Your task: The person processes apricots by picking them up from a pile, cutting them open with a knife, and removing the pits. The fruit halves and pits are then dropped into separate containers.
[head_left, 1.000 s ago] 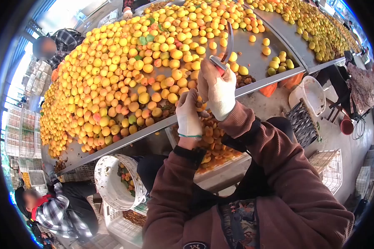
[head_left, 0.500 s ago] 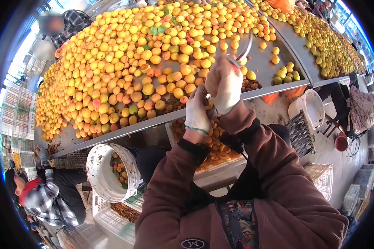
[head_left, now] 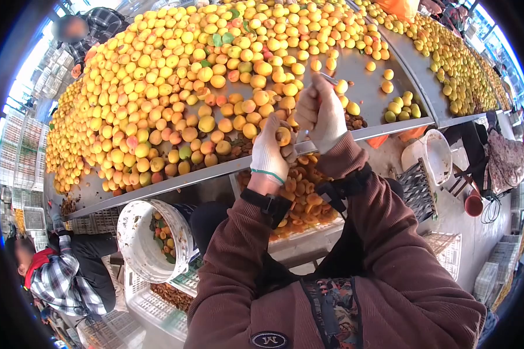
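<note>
My left hand (head_left: 269, 152), in a white glove with bare fingertips, is closed around an apricot (head_left: 283, 136) that looks cut open. Just to its right, my right hand (head_left: 325, 114), also gloved, is wrapped round a metal tool that looks like a curved knife (head_left: 328, 78). Only a short piece of the metal shows above the fist, and the rest is hidden. Both hands are over the near edge of a metal table (head_left: 215, 173) heaped with whole apricots (head_left: 157, 87). Below the wrists, a container holds opened apricot halves (head_left: 308, 203).
A white bucket (head_left: 135, 241) with apricots and leaves stands at the left, above a white crate (head_left: 148, 302). Another white bucket (head_left: 439, 154) is at the right, near a dark woven basket (head_left: 418, 196). A person in a checked shirt (head_left: 55, 279) sits at the lower left.
My hands have moved slightly apart, and an apricot now shows in the left. The right hand has turned, so the long curved blade seen before is mostly out of sight.
</note>
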`<state>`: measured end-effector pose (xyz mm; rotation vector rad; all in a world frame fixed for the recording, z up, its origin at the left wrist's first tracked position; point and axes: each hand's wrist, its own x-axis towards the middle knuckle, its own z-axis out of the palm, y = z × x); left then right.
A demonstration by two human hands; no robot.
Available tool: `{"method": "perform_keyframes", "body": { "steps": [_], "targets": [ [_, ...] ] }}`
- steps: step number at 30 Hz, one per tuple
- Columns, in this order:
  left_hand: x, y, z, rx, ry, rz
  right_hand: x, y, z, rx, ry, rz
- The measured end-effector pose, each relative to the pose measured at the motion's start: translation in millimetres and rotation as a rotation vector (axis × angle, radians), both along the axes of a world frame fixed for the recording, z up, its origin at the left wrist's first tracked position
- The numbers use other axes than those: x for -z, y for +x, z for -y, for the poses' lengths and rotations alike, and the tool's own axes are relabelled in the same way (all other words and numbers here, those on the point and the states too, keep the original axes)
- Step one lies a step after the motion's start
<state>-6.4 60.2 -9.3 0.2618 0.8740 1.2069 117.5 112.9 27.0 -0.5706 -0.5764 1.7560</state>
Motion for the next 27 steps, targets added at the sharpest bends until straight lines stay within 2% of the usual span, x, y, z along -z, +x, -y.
{"method": "perform_keyframes", "body": {
  "steps": [1, 3, 4, 5, 6, 7, 9, 11, 13, 15, 18, 19, 20, 21, 22, 23, 24, 25, 26, 27],
  "targets": [
    [3.5, -4.6, -2.8, -0.006, 0.049, 0.017, 5.4, -5.0, -0.3, -0.001, 0.003, -0.001],
    [-4.0, -6.3, -3.4, -0.033, 0.062, -0.018, 21.4, -15.8, 1.9, 0.226, 0.287, 0.87],
    [-5.5, -5.5, -5.9, -0.135, 0.024, -0.034, 2.6, -13.2, 16.8, 0.04, 0.39, 1.178],
    [-6.3, -5.1, -7.8, -0.234, -0.016, -0.049, 5.5, -18.7, 25.3, -0.049, 0.47, 1.423],
    [34.0, -19.7, -13.3, -0.237, 0.289, -0.413, 10.5, -21.3, 32.7, 0.022, 0.646, 1.466],
    [10.1, -13.5, -15.2, -0.278, 0.083, 0.023, 13.2, -22.8, 38.2, 0.092, 0.824, 1.501],
    [13.8, -18.6, -12.1, -0.25, 0.148, 0.045, 13.1, -23.6, 42.6, 0.098, 0.96, 1.492],
    [2.7, -19.3, -9.2, -0.238, 0.151, 0.031, 16.0, -22.3, 42.4, 0.1, 0.984, 1.474],
    [0.8, -20.7, -10.8, -0.261, 0.038, 0.04, 15.7, -23.3, 41.5, -0.034, 0.84, 1.434],
    [-0.4, -30.0, -10.9, -0.238, 0.04, 0.01, 19.6, -25.5, 42.3, -0.022, 0.776, 1.347],
    [-1.4, -39.6, -6.6, -0.187, 0.073, -0.095, 17.7, -18.9, 21.4, 0.332, 0.485, 1.396],
    [-5.4, -37.7, -2.4, -0.197, 0.074, -0.09, 13.0, -8.1, 10.1, 0.345, 0.395, 1.284],
    [-11.2, -35.2, 1.6, -0.126, 0.088, -0.219, 22.3, 4.2, -9.7, 0.306, 0.348, 1.426],
    [-14.4, -35.1, 4.2, -0.054, 0.102, -0.348, 29.4, 14.5, -23.1, 0.289, 0.472, 1.52],
    [-12.5, -37.4, 4.8, 0.097, 0.126, -0.468, 28.9, 16.7, -31.9, 0.22, 0.466, 1.607],
    [-0.7, -36.3, 2.7, 0.194, 0.259, -0.585, 28.5, 17.4, -39.0, 0.15, 0.456, 1.694],
    [10.9, -35.8, 3.9, 0.214, 0.694, -0.973, 29.9, 14.9, -45.6, 0.151, 0.46, 1.695],
    [17.4, -35.4, 8.1, 0.222, 1.14, -1.351, 33.3, 11.0, -52.5, 0.097, 0.537, 1.803],
    [17.5, -29.7, 16.5, 0.4, 0.908, -1.24, 39.0, 8.1, -59.9, 0.04, 0.615, 1.908],
    [17.4, -21.6, 22.6, 0.561, 0.672, -1.116, 44.5, 6.7, -66.4, 0.038, 0.62, 1.908]
  ]
}}
